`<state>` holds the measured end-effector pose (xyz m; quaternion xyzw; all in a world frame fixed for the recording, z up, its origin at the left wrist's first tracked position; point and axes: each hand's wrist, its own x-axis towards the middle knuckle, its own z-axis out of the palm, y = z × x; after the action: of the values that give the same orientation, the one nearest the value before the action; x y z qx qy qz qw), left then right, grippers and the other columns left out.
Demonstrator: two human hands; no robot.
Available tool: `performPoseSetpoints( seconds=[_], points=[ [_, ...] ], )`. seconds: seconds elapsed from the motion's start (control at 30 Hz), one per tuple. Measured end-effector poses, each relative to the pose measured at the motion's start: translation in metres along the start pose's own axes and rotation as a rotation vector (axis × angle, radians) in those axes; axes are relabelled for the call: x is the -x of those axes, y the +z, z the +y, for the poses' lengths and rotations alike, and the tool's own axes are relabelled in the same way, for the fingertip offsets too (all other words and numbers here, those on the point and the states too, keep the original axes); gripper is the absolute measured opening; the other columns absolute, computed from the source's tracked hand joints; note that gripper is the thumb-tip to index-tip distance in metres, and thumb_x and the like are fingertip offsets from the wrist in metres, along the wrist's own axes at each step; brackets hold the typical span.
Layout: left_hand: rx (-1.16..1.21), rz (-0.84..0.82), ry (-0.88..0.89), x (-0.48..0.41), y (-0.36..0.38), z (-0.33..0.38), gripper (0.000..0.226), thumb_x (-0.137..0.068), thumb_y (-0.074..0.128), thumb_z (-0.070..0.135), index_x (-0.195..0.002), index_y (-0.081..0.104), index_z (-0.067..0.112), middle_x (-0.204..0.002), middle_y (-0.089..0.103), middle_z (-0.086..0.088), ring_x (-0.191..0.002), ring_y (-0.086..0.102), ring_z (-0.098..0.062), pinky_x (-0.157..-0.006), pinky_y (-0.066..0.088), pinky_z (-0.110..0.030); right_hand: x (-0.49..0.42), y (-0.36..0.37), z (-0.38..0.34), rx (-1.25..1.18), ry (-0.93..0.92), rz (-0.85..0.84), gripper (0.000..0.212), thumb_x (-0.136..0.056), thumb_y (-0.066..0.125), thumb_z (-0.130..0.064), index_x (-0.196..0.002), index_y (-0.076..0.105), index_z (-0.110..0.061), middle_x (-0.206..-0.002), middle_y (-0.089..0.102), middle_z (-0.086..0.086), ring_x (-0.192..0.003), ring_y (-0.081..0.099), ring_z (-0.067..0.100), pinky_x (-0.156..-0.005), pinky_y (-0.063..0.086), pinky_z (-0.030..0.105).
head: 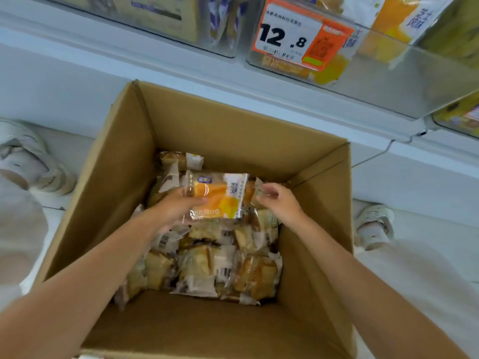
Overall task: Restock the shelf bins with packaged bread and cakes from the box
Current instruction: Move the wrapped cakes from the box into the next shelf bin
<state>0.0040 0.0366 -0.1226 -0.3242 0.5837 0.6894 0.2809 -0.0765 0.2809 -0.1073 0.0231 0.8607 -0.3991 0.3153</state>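
Gripping the orange pack [220,195] by its left edge with the left hand [176,206], thumb lying on top, low inside the box [233,130] and just above the heap [207,263] of other packs. Pinching a clear wrapper end [259,191] at the right side of that pack with the right hand [278,203], fingers curled; not being able to tell whether belonging to the same pack or to another one behind it. Probably risking a torn seal by pulling this thin film sideways between both hands. Also risking a crushed cake by squeezing too hard on something looking soft. Possibly dragging a neighbour pack up by mistake and dropping it beside the box during the lift. Needing next to reach up to the clear bin [388,81] behind the price tag [285,37], already holding similar orange packs, so maybe pushing some out over its front wall. Risking as well to catch the high box wall with a forearm.
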Motion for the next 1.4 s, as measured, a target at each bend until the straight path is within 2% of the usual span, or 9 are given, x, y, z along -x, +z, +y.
performPoseSetpoints(
  seconds=[0.23, 0.43, 0.5, 0.6, 0.8, 1.0, 1.1, 1.3, 1.4],
  points=[
    [0.190, 0.157, -0.012, 0.002, -0.015, -0.014, 0.028, -0.095, 0.059, 0.011, -0.120, 0.054, 0.023, -0.119, 0.066, -0.007, -0.106, 0.064, -0.025, -0.080, 0.056, -0.040, -0.025, 0.057, 0.085, 0.571, 0.177, -0.011, 0.062, -0.090, 0.062, -0.017, -0.145, 0.033, -0.021, -0.141, 0.044, 0.012, -0.123, 0.050, 0.032, -0.093, 0.049, 0.037],
    [0.142, 0.221, 0.054, 0.010, -0.019, -0.003, 0.028, -0.097, 0.058, 0.012, -0.122, 0.053, 0.022, -0.121, 0.064, -0.007, -0.110, 0.062, -0.025, -0.084, 0.055, -0.039, -0.021, 0.040, 0.046, 0.464, -0.007, 0.163, 0.022, -0.091, 0.045, 0.001, -0.089, 0.059, -0.017, -0.091, 0.065, 0.008, -0.088, 0.062, 0.027, -0.074, 0.052, 0.035],
    [0.135, 0.230, 0.082, 0.014, -0.016, 0.004, 0.029, -0.097, 0.057, 0.011, -0.124, 0.052, 0.021, -0.121, 0.063, -0.006, -0.107, 0.061, -0.024, -0.092, 0.052, -0.042, -0.023, 0.027, 0.036, 0.427, -0.013, 0.155, 0.015, -0.092, 0.054, -0.009, -0.100, 0.063, -0.017, -0.103, 0.067, 0.005, -0.096, 0.064, 0.025, -0.080, 0.054, 0.036],
    [0.174, 0.232, 0.080, 0.023, -0.009, 0.010, 0.036, -0.096, 0.058, 0.011, -0.132, 0.051, 0.016, -0.123, 0.063, -0.007, -0.109, 0.061, -0.025, -0.098, 0.050, -0.046, -0.022, 0.019, 0.044, 0.241, 0.148, -0.023, 0.053, -0.088, 0.070, -0.021, -0.137, 0.050, -0.013, -0.138, 0.052, 0.006, -0.123, 0.053, 0.025, -0.099, 0.047, 0.034],
    [0.153, 0.224, 0.064, 0.019, -0.011, -0.002, 0.032, -0.097, 0.058, 0.011, -0.126, 0.053, 0.020, -0.125, 0.063, -0.009, -0.115, 0.061, -0.028, -0.090, 0.051, -0.040, -0.032, 0.050, 0.096, 0.265, 0.064, -0.041, 0.095, -0.079, 0.079, -0.035, -0.153, 0.022, -0.025, -0.162, 0.014, 0.002, -0.149, 0.011, 0.026, -0.120, 0.021, 0.045],
    [0.107, 0.242, 0.025, 0.005, -0.017, -0.014, 0.038, -0.096, 0.058, 0.012, -0.132, 0.051, 0.021, -0.125, 0.063, -0.008, -0.113, 0.061, -0.026, -0.091, 0.052, -0.041, -0.031, 0.068, 0.101, 0.289, 0.043, 0.223, 0.065, -0.091, 0.064, -0.013, -0.148, 0.033, -0.023, -0.150, 0.040, 0.005, -0.137, 0.039, 0.025, -0.111, 0.038, 0.035],
    [0.080, 0.270, 0.052, 0.004, -0.018, -0.010, 0.034, -0.097, 0.057, 0.012, -0.130, 0.052, 0.021, -0.127, 0.062, -0.007, -0.115, 0.060, -0.027, -0.092, 0.051, -0.041, -0.024, 0.048, 0.062, 0.151, -0.021, 0.104, 0.049, -0.091, 0.062, -0.001, -0.136, 0.053, -0.018, -0.138, 0.044, 0.006, -0.123, 0.048, 0.017, -0.100, 0.038, 0.019],
    [0.045, 0.188, 0.151, 0.031, -0.020, 0.028, 0.032, -0.099, 0.054, 0.020, -0.130, 0.050, 0.021, -0.120, 0.065, -0.005, -0.103, 0.063, -0.022, -0.090, 0.050, -0.039, 0.024, -0.008, -0.064, -0.146, -0.169, -0.379, 0.042, -0.086, 0.061, 0.013, -0.116, 0.062, -0.017, -0.101, 0.068, 0.002, -0.089, 0.064, 0.009, -0.084, 0.052, 0.022],
    [-0.016, -0.018, 0.220, 0.062, -0.011, 0.053, 0.061, -0.086, 0.055, 0.061, -0.131, 0.057, 0.021, -0.115, 0.070, -0.006, -0.108, 0.065, -0.024, -0.096, 0.048, -0.041, 0.047, -0.028, -0.116, -0.086, -0.257, -0.445, 0.040, -0.087, 0.060, 0.012, -0.117, 0.064, -0.015, -0.100, 0.070, 0.001, -0.088, 0.066, 0.006, -0.087, 0.052, 0.022]
  ],
)
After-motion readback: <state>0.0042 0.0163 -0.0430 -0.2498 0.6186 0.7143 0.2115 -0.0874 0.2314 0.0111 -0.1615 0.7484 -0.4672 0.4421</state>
